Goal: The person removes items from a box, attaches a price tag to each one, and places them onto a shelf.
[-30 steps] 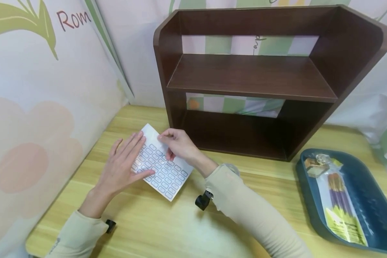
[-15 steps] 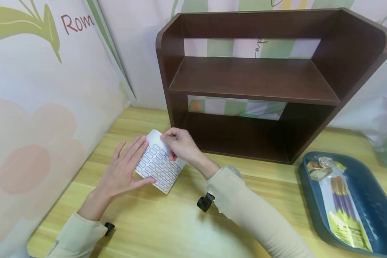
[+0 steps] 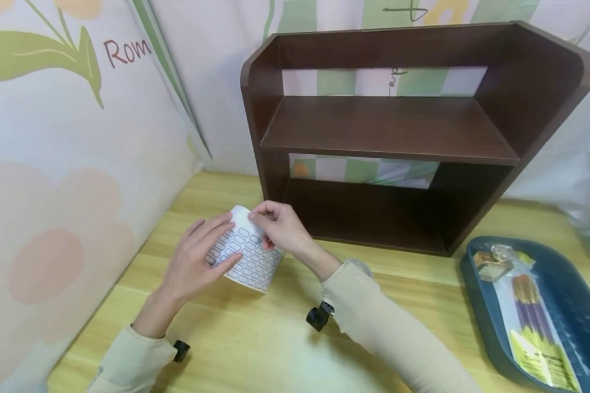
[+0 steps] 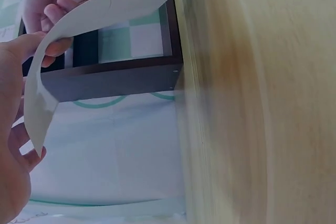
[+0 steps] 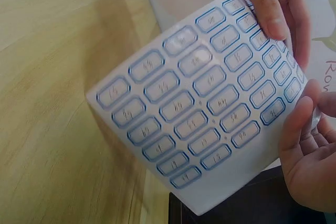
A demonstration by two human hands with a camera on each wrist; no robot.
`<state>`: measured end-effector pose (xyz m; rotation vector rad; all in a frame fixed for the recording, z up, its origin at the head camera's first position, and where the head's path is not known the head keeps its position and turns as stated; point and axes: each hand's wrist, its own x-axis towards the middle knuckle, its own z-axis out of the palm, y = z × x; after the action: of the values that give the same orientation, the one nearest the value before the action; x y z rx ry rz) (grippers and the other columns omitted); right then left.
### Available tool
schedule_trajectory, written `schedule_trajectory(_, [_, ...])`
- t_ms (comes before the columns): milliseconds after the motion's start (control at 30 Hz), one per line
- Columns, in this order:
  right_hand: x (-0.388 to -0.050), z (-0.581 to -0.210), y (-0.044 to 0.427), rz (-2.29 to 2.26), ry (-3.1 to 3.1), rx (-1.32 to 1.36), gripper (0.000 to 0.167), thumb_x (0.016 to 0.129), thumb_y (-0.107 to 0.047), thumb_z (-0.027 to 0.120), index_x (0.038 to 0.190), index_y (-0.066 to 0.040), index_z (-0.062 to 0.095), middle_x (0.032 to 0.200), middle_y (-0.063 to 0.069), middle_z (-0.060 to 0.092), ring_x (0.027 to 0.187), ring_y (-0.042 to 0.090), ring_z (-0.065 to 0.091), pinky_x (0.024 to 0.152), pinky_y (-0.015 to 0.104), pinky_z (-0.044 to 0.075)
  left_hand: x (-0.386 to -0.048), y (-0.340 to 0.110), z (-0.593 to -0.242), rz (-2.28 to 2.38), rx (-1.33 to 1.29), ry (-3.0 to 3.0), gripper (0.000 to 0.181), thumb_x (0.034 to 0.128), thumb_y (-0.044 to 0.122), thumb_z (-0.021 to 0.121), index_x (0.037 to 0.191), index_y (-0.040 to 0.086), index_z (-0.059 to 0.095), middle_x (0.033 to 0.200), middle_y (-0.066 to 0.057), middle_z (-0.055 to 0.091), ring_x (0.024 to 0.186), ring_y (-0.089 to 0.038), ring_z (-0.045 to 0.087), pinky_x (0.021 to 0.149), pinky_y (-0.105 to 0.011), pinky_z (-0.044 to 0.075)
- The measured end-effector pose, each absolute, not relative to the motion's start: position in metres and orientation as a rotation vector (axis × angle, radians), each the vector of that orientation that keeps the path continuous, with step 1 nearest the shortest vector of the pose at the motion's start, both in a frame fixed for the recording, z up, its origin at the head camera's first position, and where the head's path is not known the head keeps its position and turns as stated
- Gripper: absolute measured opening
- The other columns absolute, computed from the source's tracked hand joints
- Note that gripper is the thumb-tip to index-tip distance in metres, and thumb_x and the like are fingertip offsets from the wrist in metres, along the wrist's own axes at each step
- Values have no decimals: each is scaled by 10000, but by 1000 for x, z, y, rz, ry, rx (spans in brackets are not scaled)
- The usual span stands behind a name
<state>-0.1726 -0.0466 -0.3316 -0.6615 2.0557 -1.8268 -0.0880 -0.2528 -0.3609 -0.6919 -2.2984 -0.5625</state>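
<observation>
A white sheet of blue-bordered number labels (image 3: 248, 256) is bent in a curve, raised off the table in the left wrist view. My left hand (image 3: 192, 265) grips its left side, thumb on the printed face and fingers towards the back. Near the unprinted margin, my right hand (image 3: 285, 229) pinches at the sheet's edge with thumb and forefinger. A small pale bit shows by those fingertips in the right wrist view; whether it is the sheet's edge or a lifted label, I cannot tell. The sheet's plain back (image 4: 110, 11) faces the left wrist camera.
Behind the hands stands a dark brown two-tier shelf (image 3: 388, 125) on the wooden table (image 3: 255, 338). A blue tray (image 3: 477, 305) at the right holds packaged brushes (image 3: 528, 305) and a small gold-coloured item (image 3: 491, 266). A patterned cloth wall (image 3: 69, 218) borders the left.
The label sheet has gone from nearly flat to clearly bent, its near end tilting up. Both hands stay at its sides, and the left thumb has shifted slightly. The head view has tilted a little.
</observation>
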Motion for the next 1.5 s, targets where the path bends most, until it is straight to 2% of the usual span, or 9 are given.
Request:
schedule_trajectory(167, [-172,-334,-45,-1847,2038,-690,122,1021,-136,600,1018,-40,675,666,77,623,421,131,489,416,260,434,-88,-247,-365,-626,-702,-2279,566,859,318,757,1304,-7,628,1364,-158,610,1165,-370,615,1015,-635,416])
schedule_trajectory(367, [-172,-338,-42,-1883,2057,-739,100,996,-117,636,1050,-36,659,712,87,624,441,136,496,416,260,431,-92,-241,-368,-725,-703,-2226,574,780,145,811,1304,-8,631,1311,-163,642,1116,-367,635,963,-587,453])
schedule_trajectory(500, [-173,-335,-36,-1922,2085,-851,225,946,-42,681,1163,-49,623,858,106,653,515,188,549,448,264,468,-96,-240,-367,-790,-676,-2185,588,756,85,835,1304,2,637,1276,-168,661,1085,-369,639,935,-562,456])
schedule_trajectory(600, [-171,-334,-32,-1913,2106,-950,292,925,-9,698,1200,-79,631,972,98,641,597,238,594,491,273,507,-96,-241,-367,-822,-653,-2172,594,746,61,847,1302,11,642,1267,-164,667,1072,-366,639,930,-539,450])
schedule_trajectory(700, [-170,-334,-30,-1868,2167,-1044,270,911,-20,726,1165,-106,688,1046,61,639,676,227,636,550,279,546,-98,-241,-367,-844,-656,-2161,587,738,47,850,1290,14,652,1260,-158,672,1071,-361,640,929,-519,444])
schedule_trajectory(867, [-170,-340,-34,-1779,2302,-1225,262,883,-44,771,1138,-99,748,1042,48,638,789,169,630,661,302,579,-99,-240,-366,-866,-657,-2169,570,743,46,847,1280,19,658,1259,-150,675,1076,-346,643,939,-504,440])
schedule_trajectory(1333, [-171,-342,-40,-1765,2370,-1284,247,891,-78,773,1132,-130,758,995,19,609,762,160,596,644,318,569,-100,-236,-366,-890,-566,-2157,509,756,28,842,1235,8,669,1124,-121,721,915,-282,654,880,-442,460])
schedule_trajectory(1500, [-170,-344,-43,-1771,2361,-1281,222,890,-60,769,1104,-115,749,991,21,599,736,155,589,630,294,559,-99,-237,-368,-898,-551,-2147,475,761,19,833,1211,7,680,1131,-124,721,924,-287,656,884,-459,477])
